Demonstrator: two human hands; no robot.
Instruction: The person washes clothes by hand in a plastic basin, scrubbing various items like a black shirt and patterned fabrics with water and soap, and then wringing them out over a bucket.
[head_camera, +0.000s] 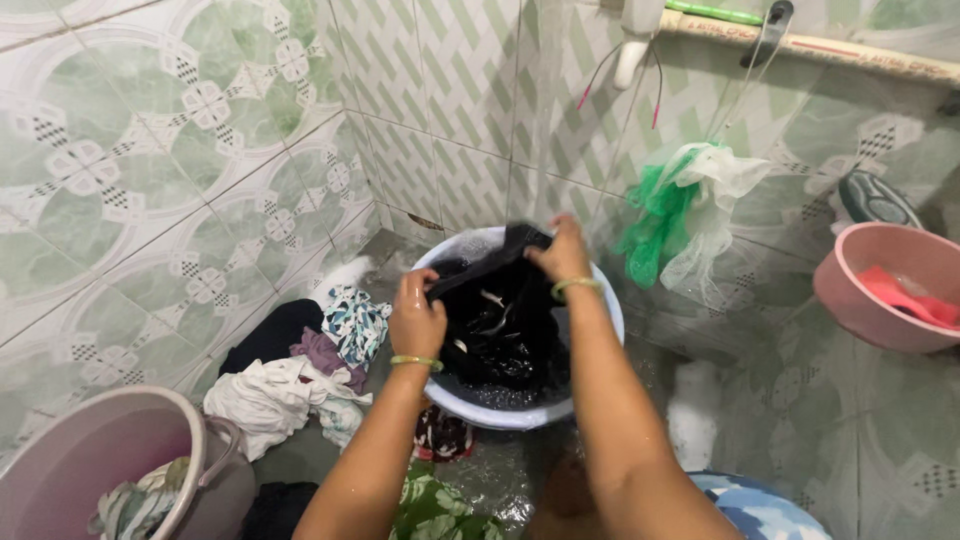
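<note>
Two wet hands, left hand and right hand, each pinch a black wet garment stretched over the round pale-blue basin. One heap of crumpled clothes lies left; one pink basin sits right.

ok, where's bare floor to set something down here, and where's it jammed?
Free: wet floor right of the pale blue basin, below the pink basin, apart from a foam patch. Crowded: the clothes pile fills the strip between the blue basin and the lilac bucket. Both hands grip a black garment over the basin.
</note>
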